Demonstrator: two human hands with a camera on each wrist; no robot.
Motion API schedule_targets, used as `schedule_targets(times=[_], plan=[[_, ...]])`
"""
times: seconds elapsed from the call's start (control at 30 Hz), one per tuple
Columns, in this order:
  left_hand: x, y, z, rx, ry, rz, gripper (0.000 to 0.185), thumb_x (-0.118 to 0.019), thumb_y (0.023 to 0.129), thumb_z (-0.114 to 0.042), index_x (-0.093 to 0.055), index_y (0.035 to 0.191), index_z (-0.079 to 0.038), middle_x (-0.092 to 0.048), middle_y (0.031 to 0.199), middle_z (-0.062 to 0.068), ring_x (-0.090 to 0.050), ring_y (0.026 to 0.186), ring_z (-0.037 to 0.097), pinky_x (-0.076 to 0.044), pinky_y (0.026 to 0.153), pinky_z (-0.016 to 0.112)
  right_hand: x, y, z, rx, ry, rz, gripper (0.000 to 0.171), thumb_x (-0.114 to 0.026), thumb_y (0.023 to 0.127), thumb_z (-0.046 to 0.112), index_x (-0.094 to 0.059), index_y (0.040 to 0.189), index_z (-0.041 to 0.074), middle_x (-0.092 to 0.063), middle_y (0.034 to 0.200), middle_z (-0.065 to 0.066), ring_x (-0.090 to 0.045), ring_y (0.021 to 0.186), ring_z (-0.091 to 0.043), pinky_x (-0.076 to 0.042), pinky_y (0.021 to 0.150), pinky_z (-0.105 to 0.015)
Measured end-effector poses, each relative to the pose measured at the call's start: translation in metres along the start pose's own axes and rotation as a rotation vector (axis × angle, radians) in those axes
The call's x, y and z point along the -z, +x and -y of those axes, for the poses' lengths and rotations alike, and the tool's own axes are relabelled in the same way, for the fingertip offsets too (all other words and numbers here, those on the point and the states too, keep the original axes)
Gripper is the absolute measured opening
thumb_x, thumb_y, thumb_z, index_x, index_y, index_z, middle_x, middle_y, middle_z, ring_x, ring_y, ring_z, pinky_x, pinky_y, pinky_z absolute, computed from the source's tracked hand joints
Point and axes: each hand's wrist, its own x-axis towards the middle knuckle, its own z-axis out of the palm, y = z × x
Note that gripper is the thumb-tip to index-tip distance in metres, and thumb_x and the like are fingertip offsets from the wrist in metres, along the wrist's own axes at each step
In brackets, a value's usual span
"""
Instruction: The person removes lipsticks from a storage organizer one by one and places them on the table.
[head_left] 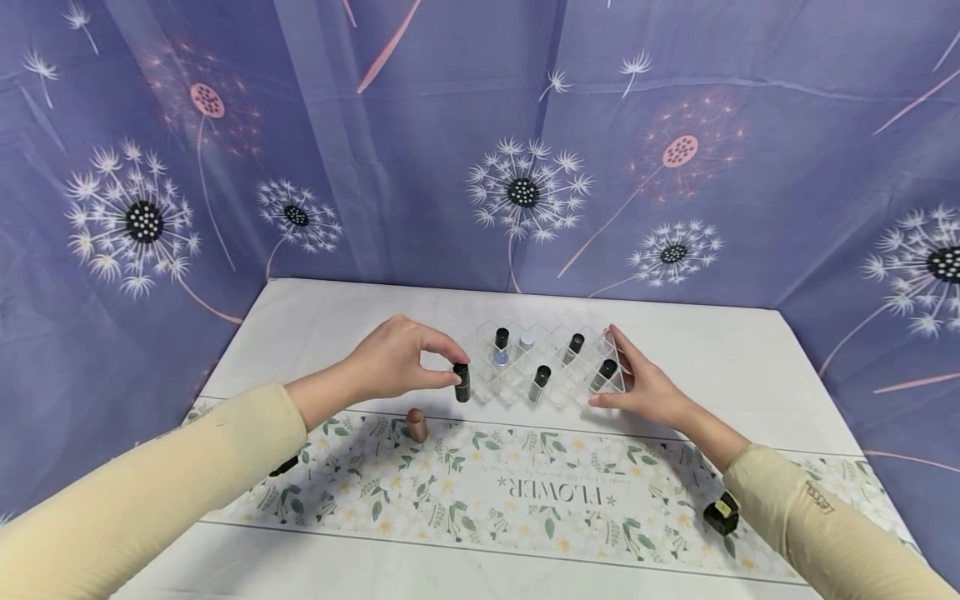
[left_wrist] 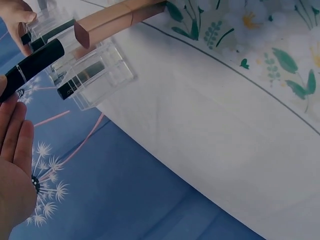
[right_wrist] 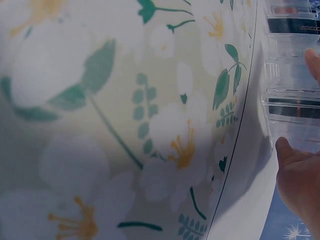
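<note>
- Nearest the person, a floral table runner point(head_left: 480, 500) lies across the white table point(head_left: 750, 358); its printed word "FLOWER" point(head_left: 558, 492) reads upside down from the head view, with a line of smaller script above it too small to read.
- On the runner's near right, beside the right sleeve, lies a small black item with a pale label point(head_left: 722, 512); its writing cannot be read. The right sleeve carries small dark lettering point(head_left: 820, 497), too blurred to make out.
- A dark object point(head_left: 285, 467) lies partly hidden at the left sleeve's edge, on the runner's left part.
- A rose-gold lipstick tube point(head_left: 416, 425) stands upright at the runner's far edge, just near of the left hand and apart from it.
- The left hand point(head_left: 393, 362) pinches a black lipstick tube point(head_left: 462, 382) at its top between thumb and curled fingers; the tube stands upright at the near left corner of the organizer, just beside its wall. Whether its base touches the table cannot be told.
- The clear acrylic lipstick organizer point(head_left: 517, 387) sits on the white table just beyond the runner, with several dark-capped tubes and one pale-capped one leaning in its compartments.
- The right hand point(head_left: 641, 383) rests against the organizer's right end, fingers straight and pressed together along the wall, thumb at the near corner; the right wrist view shows the thumb point(right_wrist: 290, 155) touching the clear plastic.
- Farthest, a purple dandelion-print cloth point(head_left: 480, 142) hangs behind and at both sides.
</note>
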Motion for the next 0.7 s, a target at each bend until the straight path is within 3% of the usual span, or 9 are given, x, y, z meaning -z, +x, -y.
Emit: schedule_targets(times=[0.17,0.3,0.4,0.7], plan=[[-0.004,-0.005,-0.001,0.007,-0.007,-0.004,0.020,-0.088,0.091,-0.023,-0.086,0.111,-0.020,-0.082,0.106,-0.008,-0.064,0.062,-0.005,-0.061,0.082,0.037,0.000,0.000,-0.001,-0.001,-0.001,-0.002,0.129,-0.093,0.086,0.017,0.003,0.173,0.012,-0.007,0.178,-0.022,-0.020,0.160,-0.048,-0.031,0.122,-0.051],[-0.008,-0.008,-0.002,0.013,-0.009,0.010,0.021,-0.088,0.092,-0.024,-0.085,0.113,-0.020,-0.082,0.107,-0.008,-0.048,0.044,-0.002,-0.059,0.080,0.034,0.000,-0.001,-0.001,-0.003,0.002,-0.003,0.129,-0.093,0.086,0.017,0.003,0.173,0.012,-0.007,0.178,-0.022,-0.020,0.160,-0.049,-0.031,0.122,-0.053],[-0.012,-0.012,-0.002,0.017,-0.010,0.016,0.021,-0.087,0.092,-0.024,-0.085,0.113,-0.021,-0.082,0.108,-0.008,-0.045,0.044,-0.003,-0.059,0.079,0.033,0.000,-0.001,0.000,-0.005,-0.001,0.000,0.129,-0.093,0.086,0.018,0.003,0.173,0.012,-0.006,0.178,-0.022,-0.020,0.159,-0.049,-0.031,0.123,-0.053],[-0.022,-0.015,-0.003,0.072,-0.058,0.081,0.022,-0.087,0.093,-0.023,-0.084,0.114,-0.020,-0.082,0.110,-0.006,-0.065,0.045,0.005,-0.060,0.097,0.045,0.001,-0.002,0.000,-0.001,-0.003,-0.008,0.130,-0.093,0.085,0.017,0.002,0.173,0.010,-0.005,0.178,-0.022,-0.020,0.159,-0.049,-0.031,0.122,-0.050]])
